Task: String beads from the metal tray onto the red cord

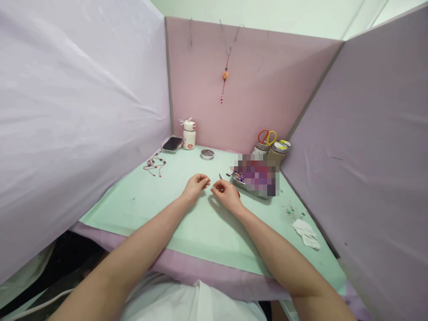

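Above the middle of the mint-green table, my two hands are close together with a small gap between their fingertips. My left hand is pinched, thumb against forefinger, and what it holds is too small to make out. My right hand also pinches, with a tiny pale spot at its fingertips that I cannot name. A pointed metal tip shows just behind the right hand, and a bit of red shows at its right side; the hand hides what lies between them. Right of it is a metal tray holding purple beads.
A beaded cord lies at left, near a phone and a white bottle. A round tin sits behind my hands. Scissors stand in a jar; white tissue lies at right. A beaded string hangs at the back panel.
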A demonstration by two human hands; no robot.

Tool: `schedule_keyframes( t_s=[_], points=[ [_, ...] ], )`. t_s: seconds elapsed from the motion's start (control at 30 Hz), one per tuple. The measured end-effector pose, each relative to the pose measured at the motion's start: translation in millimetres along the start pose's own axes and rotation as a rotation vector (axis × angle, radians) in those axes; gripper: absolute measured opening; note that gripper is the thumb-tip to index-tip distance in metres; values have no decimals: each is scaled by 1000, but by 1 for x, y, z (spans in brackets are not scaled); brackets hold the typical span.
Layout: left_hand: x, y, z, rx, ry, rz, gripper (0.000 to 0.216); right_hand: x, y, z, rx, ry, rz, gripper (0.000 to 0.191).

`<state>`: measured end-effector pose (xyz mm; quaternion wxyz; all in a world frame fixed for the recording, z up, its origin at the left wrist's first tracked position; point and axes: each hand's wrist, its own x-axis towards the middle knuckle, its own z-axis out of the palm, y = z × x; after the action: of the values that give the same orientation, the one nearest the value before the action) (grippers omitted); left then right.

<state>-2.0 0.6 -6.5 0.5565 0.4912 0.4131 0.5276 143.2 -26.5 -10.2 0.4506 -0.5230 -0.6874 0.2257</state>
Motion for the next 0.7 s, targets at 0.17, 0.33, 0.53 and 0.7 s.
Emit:
schedule_keyframes(
  t_s=[0.17,0.33,0.53,0.7],
  points=[
    [2,5,-5,69,141,50,19,3,2,-2,100,48,68,16],
    [-5,10,-2,461,190,379,10,4,3,-4,111,116,69,18],
    [-13,7,6,657,37,445,10,2,4,-3,-27,117,-60,19],
    [-11,2,5,648,36,387,13,-1,2,-2,-96,85,-115,13]
  ],
)
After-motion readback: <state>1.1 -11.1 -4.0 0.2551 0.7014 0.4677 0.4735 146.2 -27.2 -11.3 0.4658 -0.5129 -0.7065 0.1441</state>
